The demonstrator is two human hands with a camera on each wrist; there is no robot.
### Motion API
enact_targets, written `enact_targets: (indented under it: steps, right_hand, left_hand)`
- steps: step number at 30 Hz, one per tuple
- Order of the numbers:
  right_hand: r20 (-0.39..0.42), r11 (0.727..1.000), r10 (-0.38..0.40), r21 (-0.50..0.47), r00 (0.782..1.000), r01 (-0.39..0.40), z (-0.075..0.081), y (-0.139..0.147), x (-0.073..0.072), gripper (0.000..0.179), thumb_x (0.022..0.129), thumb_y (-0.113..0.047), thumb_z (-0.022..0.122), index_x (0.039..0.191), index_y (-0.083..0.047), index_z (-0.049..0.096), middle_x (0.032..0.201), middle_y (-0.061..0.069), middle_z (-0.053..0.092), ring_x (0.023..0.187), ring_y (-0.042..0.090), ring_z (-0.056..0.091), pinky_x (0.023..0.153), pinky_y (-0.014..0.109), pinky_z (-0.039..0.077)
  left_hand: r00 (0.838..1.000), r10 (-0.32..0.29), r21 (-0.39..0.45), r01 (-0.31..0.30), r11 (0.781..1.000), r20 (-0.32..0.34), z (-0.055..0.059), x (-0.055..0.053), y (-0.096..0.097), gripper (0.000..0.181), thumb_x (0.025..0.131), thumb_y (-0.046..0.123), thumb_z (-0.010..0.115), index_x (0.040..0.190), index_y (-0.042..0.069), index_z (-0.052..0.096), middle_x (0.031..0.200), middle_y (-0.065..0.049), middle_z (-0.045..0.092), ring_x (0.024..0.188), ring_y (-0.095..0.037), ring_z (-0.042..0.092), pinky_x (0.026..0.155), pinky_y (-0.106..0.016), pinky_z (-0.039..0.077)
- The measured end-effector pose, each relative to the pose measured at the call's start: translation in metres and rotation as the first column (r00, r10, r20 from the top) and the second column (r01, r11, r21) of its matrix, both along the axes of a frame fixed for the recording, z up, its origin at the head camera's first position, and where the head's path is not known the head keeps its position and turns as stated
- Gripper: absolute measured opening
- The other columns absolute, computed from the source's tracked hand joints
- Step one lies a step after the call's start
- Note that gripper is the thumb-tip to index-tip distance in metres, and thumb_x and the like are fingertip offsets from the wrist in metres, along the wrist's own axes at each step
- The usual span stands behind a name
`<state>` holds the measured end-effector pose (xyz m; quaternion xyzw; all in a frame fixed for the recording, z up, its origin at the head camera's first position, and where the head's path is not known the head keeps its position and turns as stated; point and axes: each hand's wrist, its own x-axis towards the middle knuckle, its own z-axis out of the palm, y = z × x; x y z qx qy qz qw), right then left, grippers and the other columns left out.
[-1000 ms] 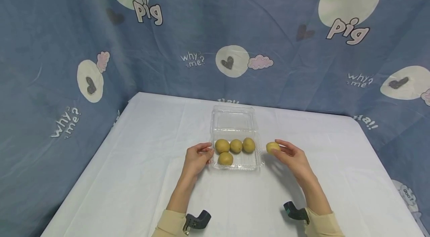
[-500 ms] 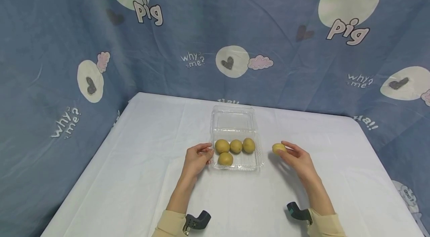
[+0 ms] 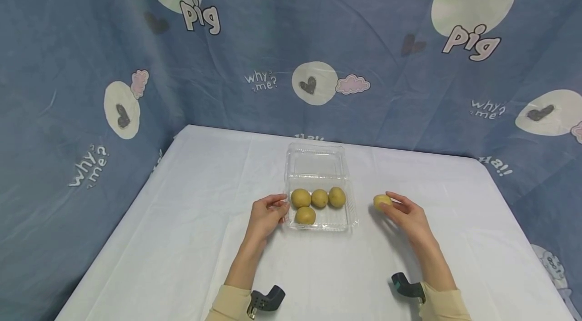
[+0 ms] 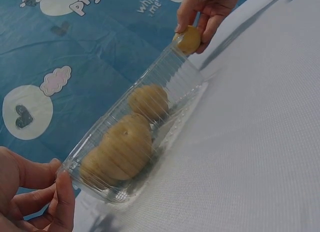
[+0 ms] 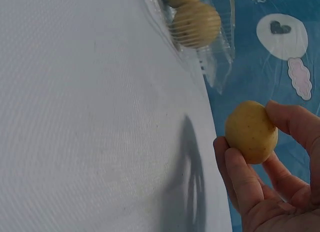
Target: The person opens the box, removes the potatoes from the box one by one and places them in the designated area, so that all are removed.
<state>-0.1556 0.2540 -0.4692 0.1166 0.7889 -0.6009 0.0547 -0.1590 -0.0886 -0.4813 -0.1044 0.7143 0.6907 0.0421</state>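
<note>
With our left hand (image 3: 265, 216) pinching the left rim of the clear box (image 3: 334, 218), we should steady it without flexing the thin, ridged plastic. Our right hand (image 3: 409, 216) has its grip parted just to the breadth of a yellow potato (image 3: 380, 201), held above the table (image 3: 182, 245) between box and right edge; light, even pressure suits its smooth, rounded skin. Four similar potatoes (image 3: 319, 198) lie inside, the lid (image 3: 317, 162) open towards the far edge.

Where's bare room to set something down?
Bare white cloth: left of the left hand, right of the right hand. In the clear box, the near right is free; four yellow pieces crowd the back and near left.
</note>
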Motion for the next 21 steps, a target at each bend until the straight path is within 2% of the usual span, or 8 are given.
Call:
enact_targets:
  steps: [7, 15, 21]
  right_hand:
    - [0.015, 0.996, -0.005, 0.087, 1.0, 0.004, -0.0013, 0.0013, -0.0015, 0.065, 0.088, -0.035, 0.074, 0.141, -0.006, 0.05, 0.126, 0.017, 0.059, 0.099, 0.007, 0.059, 0.085, 0.019, 0.046]
    - [0.021, 0.989, 0.001, 0.147, 1.0, -0.004, -0.0042, 0.0017, -0.0019, 0.068, 0.087, -0.037, 0.075, 0.142, -0.007, 0.048, 0.134, 0.022, 0.052, 0.118, 0.03, 0.053, 0.099, 0.04, 0.04]
    - [0.011, 0.978, 0.018, 0.21, 1.0, -0.02, -0.007, 0.0029, -0.0017, 0.067, 0.088, -0.039, 0.073, 0.143, -0.008, 0.048, 0.137, 0.023, 0.051, 0.122, 0.035, 0.051, 0.1, 0.047, 0.04]
  left_hand:
    - [1.0, -0.001, 0.008, 0.001, 1.0, 0.003, 0.0006, 0.0, -0.0001, 0.026, 0.09, 0.003, 0.068, 0.115, -0.004, 0.066, 0.094, -0.01, 0.06, 0.068, -0.012, 0.055, 0.057, -0.02, 0.051]
    - [1.0, -0.001, 0.005, 0.001, 1.0, 0.005, 0.0014, 0.0002, 0.0, 0.026, 0.09, 0.003, 0.068, 0.115, -0.004, 0.066, 0.095, -0.01, 0.06, 0.069, -0.012, 0.055, 0.057, -0.02, 0.051]
    - [1.0, -0.006, 0.007, 0.006, 1.0, 0.008, 0.0015, 0.0008, 0.0002, 0.026, 0.09, 0.003, 0.068, 0.115, -0.005, 0.066, 0.095, -0.01, 0.06, 0.069, -0.012, 0.054, 0.057, -0.02, 0.051]
